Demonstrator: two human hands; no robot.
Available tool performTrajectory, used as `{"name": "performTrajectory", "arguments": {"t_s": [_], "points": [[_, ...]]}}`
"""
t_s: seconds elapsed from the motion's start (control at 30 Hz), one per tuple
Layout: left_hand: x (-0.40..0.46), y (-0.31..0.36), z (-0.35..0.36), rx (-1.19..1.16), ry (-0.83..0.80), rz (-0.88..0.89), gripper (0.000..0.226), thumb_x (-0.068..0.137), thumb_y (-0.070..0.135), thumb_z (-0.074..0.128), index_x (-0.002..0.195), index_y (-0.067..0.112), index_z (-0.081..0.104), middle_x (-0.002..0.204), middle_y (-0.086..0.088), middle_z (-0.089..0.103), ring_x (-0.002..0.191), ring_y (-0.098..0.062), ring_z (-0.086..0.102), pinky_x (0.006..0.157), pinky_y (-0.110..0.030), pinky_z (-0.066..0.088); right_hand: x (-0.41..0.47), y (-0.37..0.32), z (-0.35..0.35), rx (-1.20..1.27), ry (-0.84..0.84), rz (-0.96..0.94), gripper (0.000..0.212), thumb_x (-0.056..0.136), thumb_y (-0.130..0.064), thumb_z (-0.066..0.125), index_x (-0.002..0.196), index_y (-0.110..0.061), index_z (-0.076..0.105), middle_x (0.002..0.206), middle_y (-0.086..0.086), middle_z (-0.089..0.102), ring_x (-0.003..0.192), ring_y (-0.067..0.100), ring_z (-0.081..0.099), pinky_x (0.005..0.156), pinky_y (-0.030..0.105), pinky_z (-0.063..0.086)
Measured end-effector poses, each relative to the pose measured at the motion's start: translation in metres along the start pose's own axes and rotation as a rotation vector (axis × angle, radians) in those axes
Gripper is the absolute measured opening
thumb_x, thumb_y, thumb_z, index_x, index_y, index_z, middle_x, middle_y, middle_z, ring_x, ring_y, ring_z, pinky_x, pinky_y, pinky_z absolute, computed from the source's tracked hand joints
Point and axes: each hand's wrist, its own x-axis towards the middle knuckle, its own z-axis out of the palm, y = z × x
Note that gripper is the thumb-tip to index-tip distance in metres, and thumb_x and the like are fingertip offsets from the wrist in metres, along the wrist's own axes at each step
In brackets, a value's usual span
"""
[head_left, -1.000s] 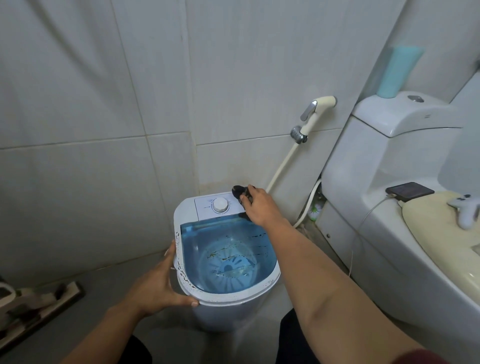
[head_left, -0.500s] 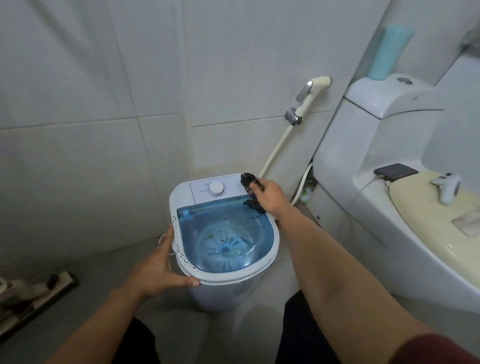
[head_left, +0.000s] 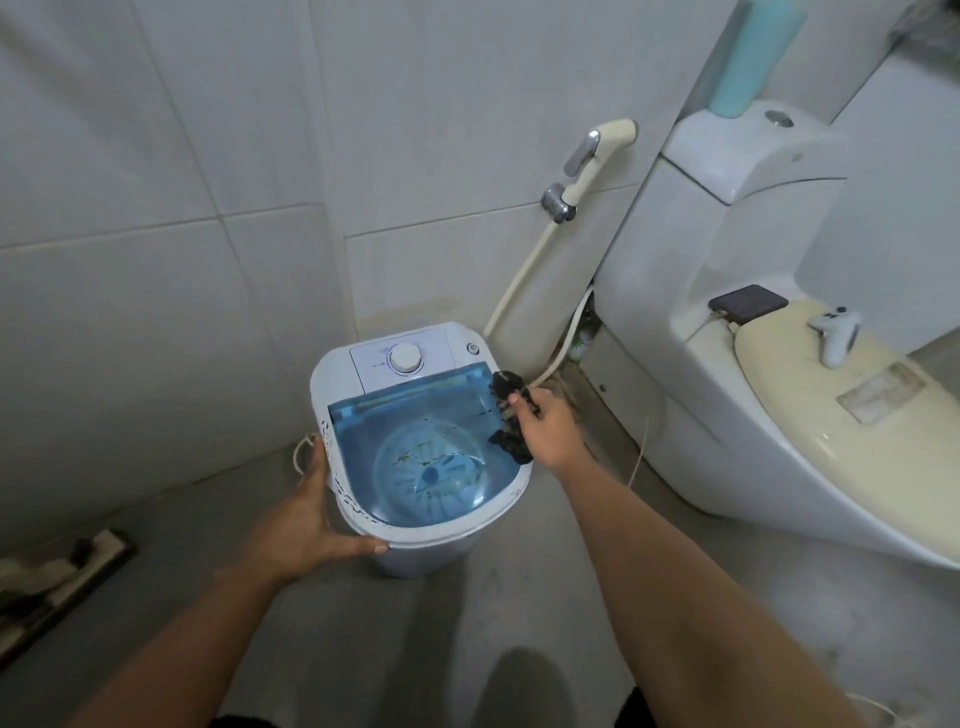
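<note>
Gripping a crumpled black cloth (head_left: 510, 442) in our right hand (head_left: 548, 426), we hold it against the right edge of the blue see-through lid (head_left: 415, 415) of a small washing machine (head_left: 415, 553). The fingers (head_left: 519, 401) are clenched round the cloth, which bunches out above and below them and overlaps the lid's edge.

Our left hand (head_left: 306, 525) clasps the machine's front-left side just under the rim, thumb stretched along the front and the other fingers wrapped round the curve towards the back. The machine stands upright on the grey floor (head_left: 208, 519) near the tiled wall, its white dial (head_left: 405, 358) on the panel behind the lid.

To the right is a toilet (head_left: 727, 415), with a dark phone (head_left: 748, 304) and a white controller (head_left: 836, 332) resting on it. A spray hose (head_left: 597, 150) hangs on the wall between machine and toilet.
</note>
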Motion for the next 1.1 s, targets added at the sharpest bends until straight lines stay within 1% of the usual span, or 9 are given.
{"name": "performTrajectory", "arguments": {"t_s": [0.1, 0.23, 0.3, 0.43, 0.57, 0.7, 0.87, 1.0, 1.1], "points": [[0.000, -0.001, 0.000, 0.049, -0.010, -0.003, 0.166, 0.047, 0.067, 0.100, 0.160, 0.054, -0.021, 0.174, 0.020, 0.013, 0.155, -0.005, 0.026, 0.123, -0.038, 0.038, -0.009, 0.004, 0.002, 0.030, 0.049, 0.001, 0.018, 0.103, -0.022, 0.055, 0.088, -0.020, 0.066, 0.078, -0.017, 0.060, 0.078, -0.003, 0.059, 0.074, 0.026, 0.045], [0.001, -0.007, 0.007, 0.067, 0.005, -0.014, 0.168, 0.044, 0.068, 0.100, 0.164, 0.048, -0.015, 0.170, 0.020, 0.024, 0.149, -0.001, 0.033, 0.122, -0.033, 0.036, -0.009, 0.018, 0.009, 0.099, 0.081, -0.036, 0.023, 0.103, -0.027, 0.055, 0.092, -0.015, 0.071, 0.081, -0.004, 0.072, 0.080, 0.017, 0.068, 0.077, 0.033, 0.054], [0.002, -0.012, 0.009, 0.048, 0.004, 0.005, 0.164, 0.046, 0.061, 0.103, 0.167, 0.045, -0.006, 0.165, 0.024, 0.032, 0.144, 0.004, 0.037, 0.121, -0.029, 0.035, -0.010, 0.022, 0.011, 0.115, 0.108, -0.068, 0.024, 0.103, -0.026, 0.055, 0.089, -0.013, 0.070, 0.079, -0.002, 0.072, 0.077, 0.019, 0.069, 0.075, 0.034, 0.055], [0.002, -0.013, 0.011, 0.080, 0.011, -0.051, 0.166, 0.039, 0.075, 0.098, 0.162, 0.055, -0.011, 0.166, 0.019, 0.039, 0.151, -0.012, 0.042, 0.124, -0.044, 0.039, -0.025, 0.030, 0.013, 0.154, 0.161, -0.119, 0.022, 0.104, -0.026, 0.053, 0.090, -0.017, 0.067, 0.076, -0.009, 0.068, 0.077, 0.017, 0.068, 0.077, 0.035, 0.056], [0.000, -0.014, 0.014, 0.027, 0.010, -0.064, 0.166, 0.041, 0.069, 0.101, 0.164, 0.051, -0.011, 0.167, 0.018, 0.035, 0.152, -0.009, 0.037, 0.123, -0.035, 0.034, -0.048, 0.051, 0.027, 0.191, 0.214, -0.149, 0.027, 0.103, -0.031, 0.051, 0.115, -0.015, 0.069, 0.102, 0.003, 0.074, 0.099, 0.020, 0.069, 0.090, 0.043, 0.057], [-0.002, -0.016, 0.017, -0.014, 0.015, -0.058, 0.168, 0.040, 0.069, 0.101, 0.163, 0.051, -0.011, 0.168, 0.018, 0.034, 0.154, -0.008, 0.036, 0.129, -0.041, 0.031, -0.087, 0.065, 0.047, 0.187, 0.258, -0.202, 0.044, 0.105, -0.034, 0.049, 0.144, -0.015, 0.055, 0.156, 0.006, 0.046, 0.147, 0.016, 0.037, 0.120, 0.031, 0.031], [0.001, -0.026, 0.020, -0.014, 0.027, -0.045, 0.165, 0.042, 0.066, 0.103, 0.163, 0.055, -0.009, 0.167, 0.019, 0.038, 0.153, -0.009, 0.041, 0.128, -0.048, 0.034, -0.128, 0.078, 0.073, 0.071, 0.293, -0.442, 0.048, 0.106, -0.025, 0.049, 0.152, -0.010, 0.044, 0.167, 0.006, 0.024, 0.157, 0.020, 0.009, 0.124, 0.024, 0.014], [0.001, -0.029, 0.020, -0.010, 0.029, -0.042, 0.163, 0.044, 0.067, 0.103, 0.162, 0.055, -0.009, 0.167, 0.019, 0.037, 0.153, -0.011, 0.041, 0.127, -0.048, 0.035, -0.137, 0.079, 0.084, -0.077, 0.242, -0.638, 0.049, 0.106, -0.024, 0.048, 0.152, -0.008, 0.042, 0.166, 0.012, 0.026, 0.157, 0.030, 0.008, 0.126, 0.050, 0.012], [0.002, -0.031, 0.020, -0.002, 0.033, -0.050, 0.164, 0.043, 0.068, 0.102, 0.161, 0.058, -0.011, 0.165, 0.017, 0.042, 0.151, -0.012, 0.045, 0.125, -0.049, 0.038, -0.143, 0.072, 0.096, -0.263, 0.164, -0.827, 0.049, 0.104, -0.026, 0.051, 0.150, -0.007, 0.046, 0.163, 0.014, 0.031, 0.156, 0.032, 0.015, 0.124, 0.060, 0.009]]}}
